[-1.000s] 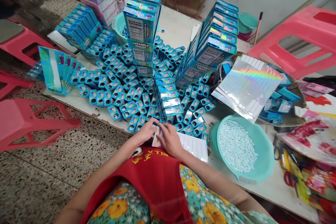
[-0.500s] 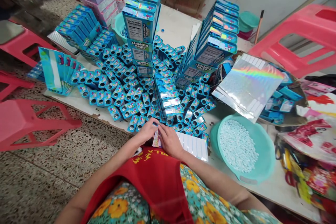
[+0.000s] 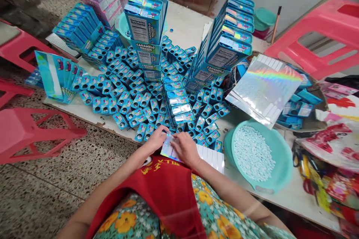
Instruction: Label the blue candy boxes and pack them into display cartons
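Silvery, rainbow-tinged sheet (image 3: 167, 149) lies at the near edge of the surface (image 3: 186, 16), below the blue boxes (image 3: 137, 117), with your right hand's fingers (image 3: 176, 142) bent over it and your left hand's (image 3: 157, 138) curled together, their grip unclear.

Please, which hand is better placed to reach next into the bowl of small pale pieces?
Probably the right. The right hand, over the shiny sheet, is on the side nearer the turquoise bowl with the small pale pieces. The left hand is farther away and would likely have to cross the other.
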Motion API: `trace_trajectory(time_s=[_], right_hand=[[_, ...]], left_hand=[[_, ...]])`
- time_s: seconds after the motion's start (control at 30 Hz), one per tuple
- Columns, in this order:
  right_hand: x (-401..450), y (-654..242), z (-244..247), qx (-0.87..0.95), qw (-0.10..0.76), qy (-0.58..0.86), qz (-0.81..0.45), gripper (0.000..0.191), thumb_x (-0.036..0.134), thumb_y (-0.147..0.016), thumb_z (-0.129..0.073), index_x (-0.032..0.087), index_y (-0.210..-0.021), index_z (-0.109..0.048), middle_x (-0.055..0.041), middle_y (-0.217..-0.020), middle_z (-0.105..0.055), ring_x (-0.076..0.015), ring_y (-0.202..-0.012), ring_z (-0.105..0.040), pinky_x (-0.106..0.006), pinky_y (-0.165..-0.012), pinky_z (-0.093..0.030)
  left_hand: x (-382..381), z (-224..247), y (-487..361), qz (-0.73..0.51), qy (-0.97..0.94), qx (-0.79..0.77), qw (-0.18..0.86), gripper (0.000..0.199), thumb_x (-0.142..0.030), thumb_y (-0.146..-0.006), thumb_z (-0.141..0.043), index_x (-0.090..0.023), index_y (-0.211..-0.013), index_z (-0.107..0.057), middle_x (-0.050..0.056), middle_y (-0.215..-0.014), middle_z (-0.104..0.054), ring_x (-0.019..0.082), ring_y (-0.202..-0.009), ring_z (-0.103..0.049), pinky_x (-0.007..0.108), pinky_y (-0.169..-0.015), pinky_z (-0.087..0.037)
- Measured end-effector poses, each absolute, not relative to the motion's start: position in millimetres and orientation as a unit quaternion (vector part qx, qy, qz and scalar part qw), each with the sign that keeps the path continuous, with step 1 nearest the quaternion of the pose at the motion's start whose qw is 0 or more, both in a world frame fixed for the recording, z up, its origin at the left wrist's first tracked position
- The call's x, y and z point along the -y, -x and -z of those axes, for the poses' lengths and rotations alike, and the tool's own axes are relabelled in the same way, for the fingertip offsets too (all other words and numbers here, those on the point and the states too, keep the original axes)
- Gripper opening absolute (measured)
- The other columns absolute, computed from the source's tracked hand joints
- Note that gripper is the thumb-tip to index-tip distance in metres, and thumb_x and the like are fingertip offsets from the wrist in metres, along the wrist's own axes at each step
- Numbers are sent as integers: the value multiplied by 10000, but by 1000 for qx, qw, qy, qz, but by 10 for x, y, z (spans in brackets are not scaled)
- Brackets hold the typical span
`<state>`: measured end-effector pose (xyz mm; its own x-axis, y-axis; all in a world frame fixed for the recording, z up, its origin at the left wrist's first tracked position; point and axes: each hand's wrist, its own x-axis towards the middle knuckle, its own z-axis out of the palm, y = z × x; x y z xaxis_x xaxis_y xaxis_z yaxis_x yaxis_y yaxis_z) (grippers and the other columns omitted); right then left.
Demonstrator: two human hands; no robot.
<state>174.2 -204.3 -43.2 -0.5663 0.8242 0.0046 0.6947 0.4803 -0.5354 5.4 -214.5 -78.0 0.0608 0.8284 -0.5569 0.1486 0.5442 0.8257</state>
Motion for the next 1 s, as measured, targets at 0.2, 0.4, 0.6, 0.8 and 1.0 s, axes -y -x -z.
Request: trace_trajectory(time_s=[0.2,0.4,0.6,0.8,1.0], right_hand=[[2064,-1674,520,867,68,437,-229,320,260,-853,-565,165,-1159,-572,-119,-1013,-584,-247,-918,-511,-389,-796,-470],[2112,-1679,551,850,129,422,-287,166,241,-866,-544,180,-1011,-597,-101,-1063,-567,-228,-984,-508,-389,-868,-468],[2089,-1623,606,849,114,450,-253,404,250,-844,-572,145,-1230,-510,-143,-1108,-546,-263,-1001,-498,-433,-864,-484],[2119,-1681,681,903,101,372,-191,391,180,-913,-416,80,-1287,-468,-185,-1219,-539,-266,-1077,-496,-420,-912,-473],[2112,-1701,692,920,35,356,-162,455,104,-859,-426,47,-1310,-447,-202,-1312,-491,-295,-1119,-485,-440,-909,-473]], left_hand=[[2128,732,-80,-283,-364,-625,630,267,-156,-712,-445,-195,-969,-504,-63,-559,-470,93,-481,-464,171,-450,-351],[2132,751,-70,-291,-380,-621,621,267,-157,-719,-445,-197,-972,-519,-67,-536,-459,91,-465,-443,170,-446,-336],[2142,797,-61,-292,-394,-616,616,284,-151,-713,-450,-195,-985,-516,-59,-564,-485,95,-494,-477,170,-453,-348],[2131,779,-86,-302,-349,-612,642,251,-155,-710,-464,-200,-954,-505,-68,-542,-466,91,-470,-476,165,-444,-364],[2113,711,-93,-306,-330,-616,647,246,-153,-701,-473,-207,-939,-504,-60,-563,-474,100,-508,-497,166,-448,-393]])
